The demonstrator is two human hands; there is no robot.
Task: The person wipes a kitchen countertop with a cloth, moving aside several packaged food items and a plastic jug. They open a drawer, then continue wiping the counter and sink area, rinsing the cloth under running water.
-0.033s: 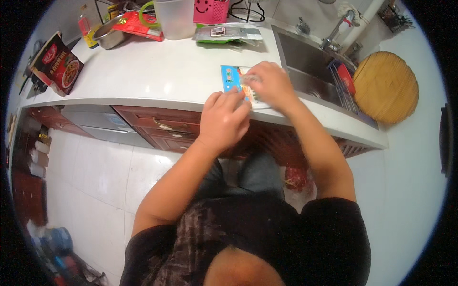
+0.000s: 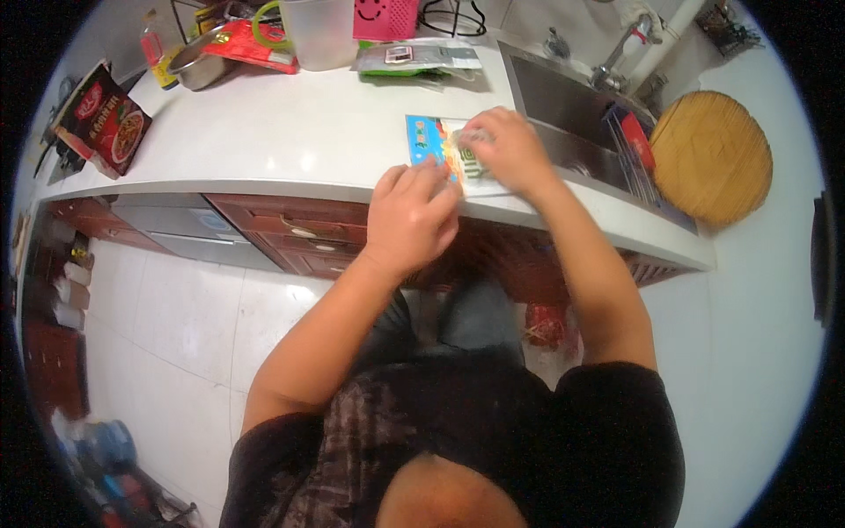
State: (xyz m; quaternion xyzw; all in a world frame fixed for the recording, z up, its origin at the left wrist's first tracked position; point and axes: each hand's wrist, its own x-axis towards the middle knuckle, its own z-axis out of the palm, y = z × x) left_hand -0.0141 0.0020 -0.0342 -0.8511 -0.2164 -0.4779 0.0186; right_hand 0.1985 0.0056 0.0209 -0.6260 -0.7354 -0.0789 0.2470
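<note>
A flat printed packet [image 2: 424, 134], blue at its left and white with green printing at its right, lies on the counter near the front edge. My left hand [image 2: 412, 211] rests on its near left part, fingers curled and pressing it down. Over the packet's right part, my right hand [image 2: 509, 150] is closed on a small crumpled greyish piece [image 2: 473, 138]. Whether that piece is cloth or thin plastic I cannot tell. My fingers hide part of the packet.
A steel sink [image 2: 563, 106] with a tap [image 2: 616, 66] lies right of the packet; a round wooden board [image 2: 713, 158] stands beyond. Behind are silvery food bags [image 2: 418, 57], a clear jug [image 2: 319, 35], a metal bowl [image 2: 201, 63] and a red bag [image 2: 251, 48]. At left stands a dark red pouch [image 2: 110, 123].
My right hand has shifted slightly rightward over the packet, and more of its green printing shows. My left hand stays in nearly the same place.
</note>
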